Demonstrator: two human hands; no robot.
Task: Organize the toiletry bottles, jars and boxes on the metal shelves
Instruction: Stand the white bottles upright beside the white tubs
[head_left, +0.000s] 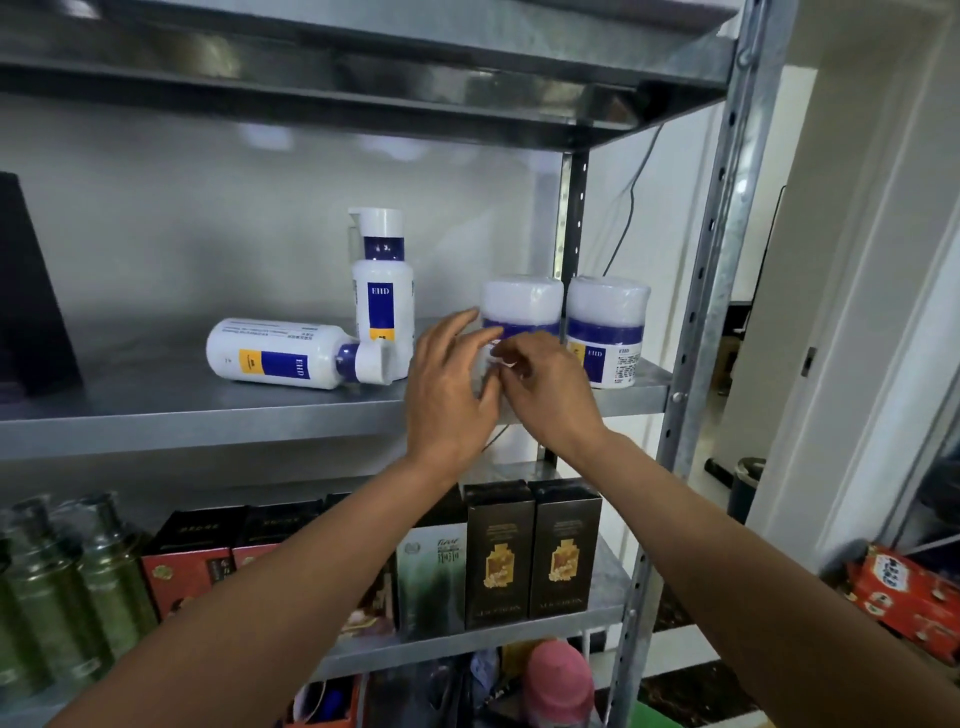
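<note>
Forearms (291, 587) come up from the bottom edge, both going for the same spot on the middle shelf (156, 415). On it, one bottle (280, 358) lies on its side, cap touching or nearly touching the upright bottle (382, 301) behind it. Right of those, two wrapped jars stand side by side at the shelf's end.

Left hand (447, 389) is flat-ish, fingers mostly straight against the near jar (521, 301). Right hand (556, 400) has its fingers curled at that jar's front, pinching something small and white. Wrap or label, can't tell.

Looks to me like the jar-lining-up step, with this one being squared against the far jar (605, 322). Next I'd guess the tipped bottle needs standing up, which takes a proper wrap-around grip since it can roll.
</note>
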